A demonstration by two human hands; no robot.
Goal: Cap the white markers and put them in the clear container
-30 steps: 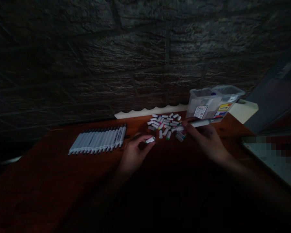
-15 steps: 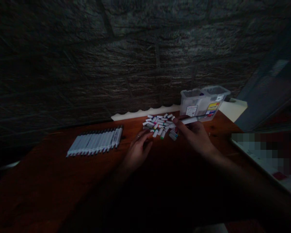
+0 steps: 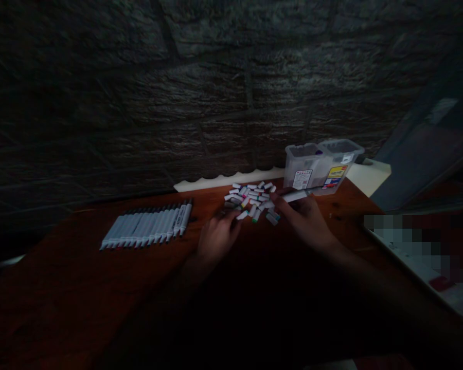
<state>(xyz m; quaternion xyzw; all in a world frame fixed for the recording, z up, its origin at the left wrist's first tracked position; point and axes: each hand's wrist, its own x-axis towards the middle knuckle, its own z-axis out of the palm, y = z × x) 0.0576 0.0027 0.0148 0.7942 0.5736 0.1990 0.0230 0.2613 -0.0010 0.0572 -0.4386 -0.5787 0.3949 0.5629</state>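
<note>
Head view: the left hand (image 3: 218, 236) was holding a cap up before, but now it is down by the marker caps (image 3: 252, 197). I can't tell if it grips one. The right hand (image 3: 310, 221) still holds a white marker (image 3: 295, 196) near the see-through box (image 3: 317, 172).

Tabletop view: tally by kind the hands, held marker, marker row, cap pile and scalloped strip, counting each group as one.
Left hand and right hand: 2
Held marker: 1
Marker row: 1
Cap pile: 1
Scalloped strip: 1
Total: 6

A dim room with a rough block wall (image 3: 216, 92) behind a wooden table (image 3: 61, 288).
</note>
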